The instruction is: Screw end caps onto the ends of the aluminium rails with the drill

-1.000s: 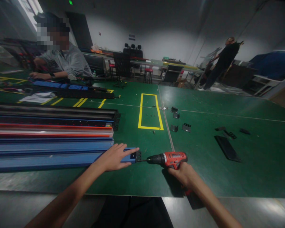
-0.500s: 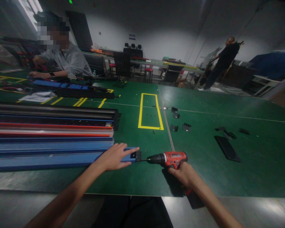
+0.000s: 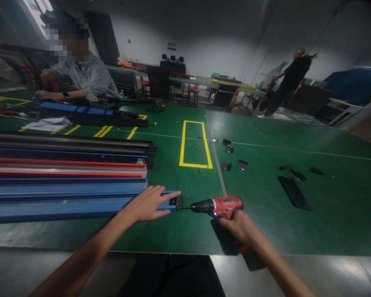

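Observation:
My left hand (image 3: 148, 204) lies across the end of a long blue metal rail (image 3: 89, 207), its thumb along the near side and its fingers over the far side, gripping it. A small black end bracket (image 3: 179, 202) sits at the rail's tip. In my right hand (image 3: 239, 226) is a red and black cordless drill (image 3: 227, 204), held by the handle and pointing left. The drill's long thin bit (image 3: 186, 208) reaches the bracket. A small light glows near the trigger.
More rails, a red one (image 3: 64, 168) and black ones (image 3: 71, 142), lie behind. Black brackets (image 3: 243, 165), a dark flat piece (image 3: 294, 193) and tiny screws (image 3: 200, 171) are on the green table (image 3: 297, 231). A co-worker (image 3: 86, 78) sits far left; another person (image 3: 290, 82) stands back right.
A light has come on at the drill near the trigger. Both hands, the rail and the drill keep nearly the same place.

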Demonstrator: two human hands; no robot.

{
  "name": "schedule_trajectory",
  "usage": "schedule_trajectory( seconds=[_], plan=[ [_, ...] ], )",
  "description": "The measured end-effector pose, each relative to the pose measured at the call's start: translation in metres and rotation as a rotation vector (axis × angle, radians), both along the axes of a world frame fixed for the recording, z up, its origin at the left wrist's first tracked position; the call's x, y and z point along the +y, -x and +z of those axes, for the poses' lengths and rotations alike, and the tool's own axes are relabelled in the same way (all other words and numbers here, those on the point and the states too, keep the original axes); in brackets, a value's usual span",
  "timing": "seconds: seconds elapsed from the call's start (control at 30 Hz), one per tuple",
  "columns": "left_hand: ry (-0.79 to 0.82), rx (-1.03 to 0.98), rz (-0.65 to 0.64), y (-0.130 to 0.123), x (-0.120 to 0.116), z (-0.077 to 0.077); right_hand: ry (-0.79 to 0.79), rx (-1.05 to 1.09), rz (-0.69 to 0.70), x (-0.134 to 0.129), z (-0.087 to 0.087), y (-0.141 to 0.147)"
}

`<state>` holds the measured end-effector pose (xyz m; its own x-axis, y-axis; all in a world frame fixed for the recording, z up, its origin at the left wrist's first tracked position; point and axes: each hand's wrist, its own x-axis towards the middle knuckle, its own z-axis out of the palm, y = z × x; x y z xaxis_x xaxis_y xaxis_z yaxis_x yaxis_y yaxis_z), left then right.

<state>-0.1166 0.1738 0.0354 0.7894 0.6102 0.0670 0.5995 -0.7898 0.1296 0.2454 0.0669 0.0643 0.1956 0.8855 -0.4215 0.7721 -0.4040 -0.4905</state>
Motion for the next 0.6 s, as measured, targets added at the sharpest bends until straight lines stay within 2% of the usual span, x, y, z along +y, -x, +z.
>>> schedule_trajectory(
  seconds=[0.6],
  plan=[
    [0.008, 0.021, 0.009, -0.0016, -0.0011, 0.0033, -0.003, -0.008, 0.015, -0.0002, 0.0001, 0.0003]
  ],
)
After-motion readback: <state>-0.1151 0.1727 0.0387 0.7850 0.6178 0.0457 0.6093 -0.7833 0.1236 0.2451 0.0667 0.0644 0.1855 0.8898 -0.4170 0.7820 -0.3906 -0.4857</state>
